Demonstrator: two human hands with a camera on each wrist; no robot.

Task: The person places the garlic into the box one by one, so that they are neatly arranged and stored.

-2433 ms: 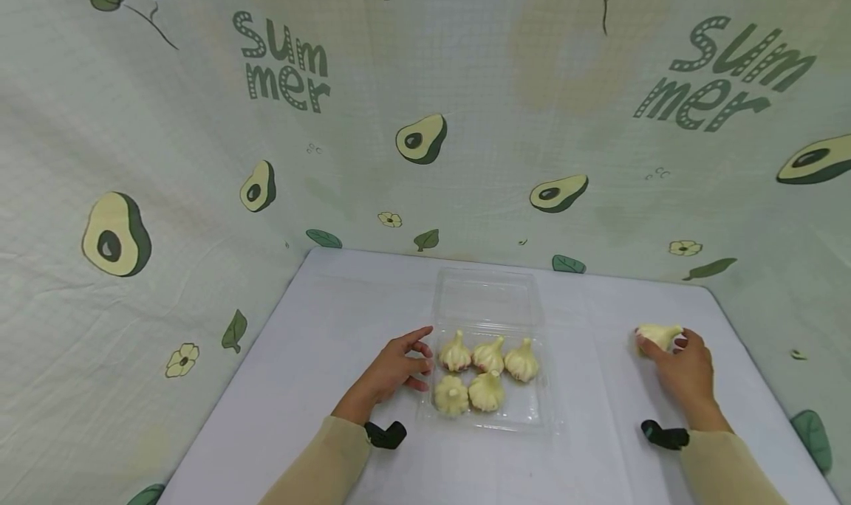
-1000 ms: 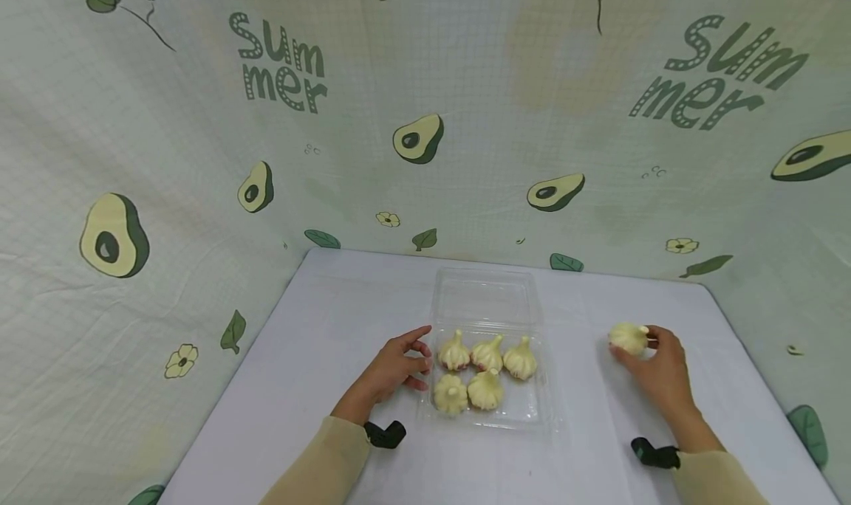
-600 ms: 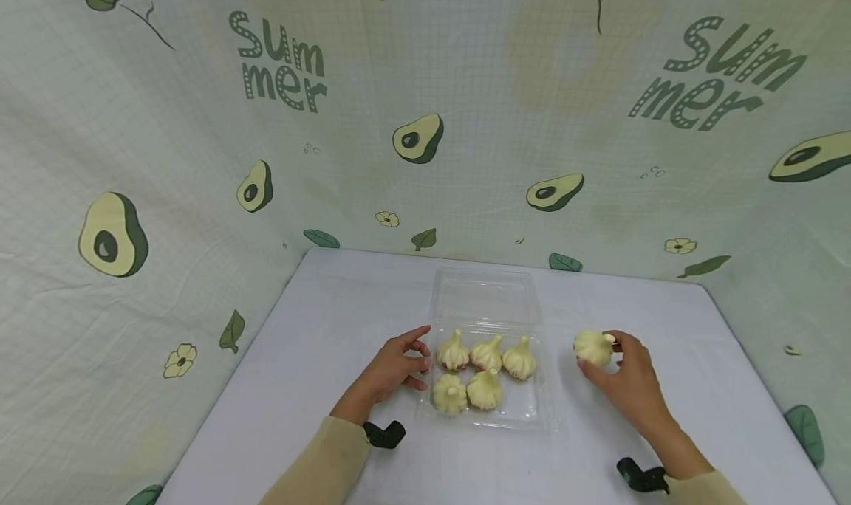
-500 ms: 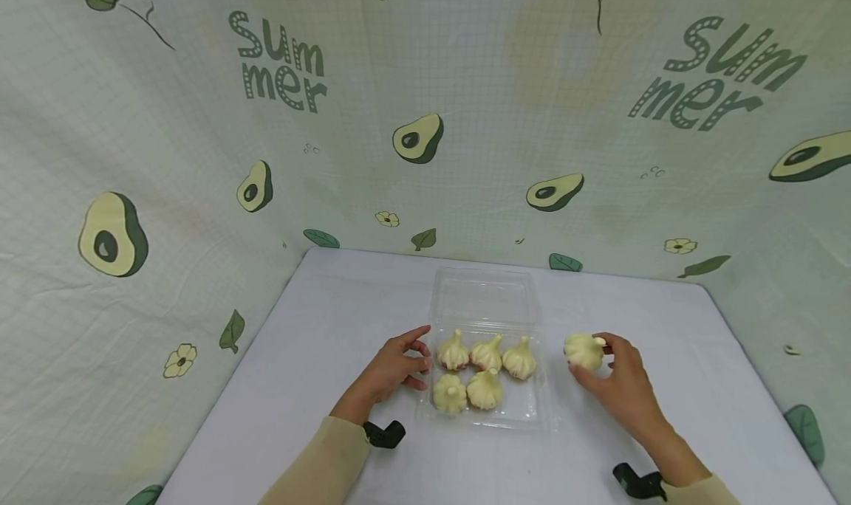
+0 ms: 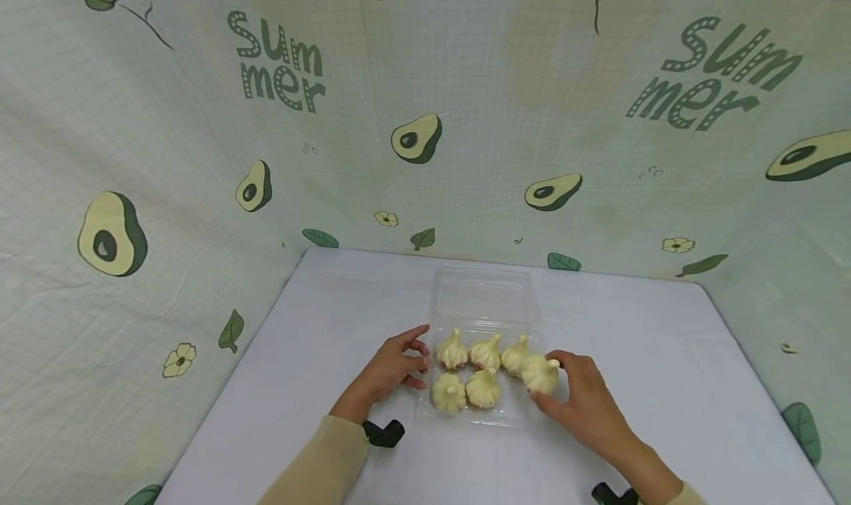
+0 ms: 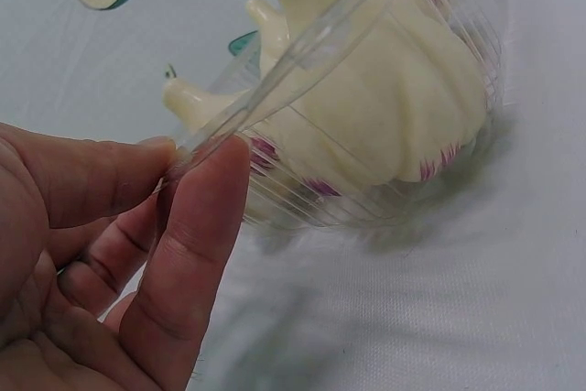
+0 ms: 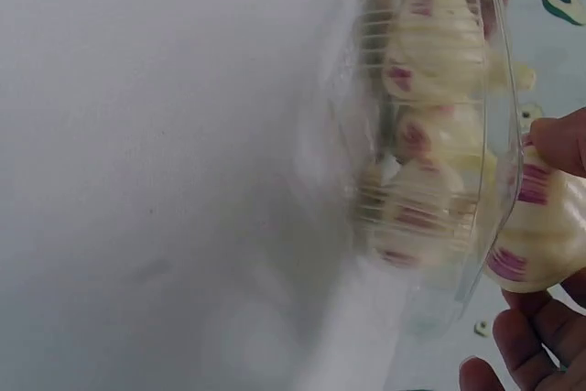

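Note:
A clear plastic clamshell box (image 5: 488,418) lies with several garlic bulbs (image 5: 449,393) in its base, some in a back row and some in front. My left hand (image 5: 392,368) is at the box's left side; in the left wrist view its thumb and finger (image 6: 206,217) pinch the clear rim (image 6: 302,52). My right hand (image 5: 585,402) grips another garlic bulb (image 5: 540,375) by thumb and fingers. That bulb is over the right part of the box, overlapping the back-row bulb beside it. In the right wrist view the gripped bulb (image 7: 540,226) shows purple streaks, right at the rim.
The box's lid (image 5: 484,294) is folded back on the white table (image 5: 638,335). Cloth (image 5: 485,84) printed with avocados and the word "summer" stands behind and at both sides. Each wrist has a black mount (image 5: 384,434) strapped on.
My right hand has carried the garlic bulb leftward from the right side of the table to over the box. My left hand has stayed at the box's left edge.

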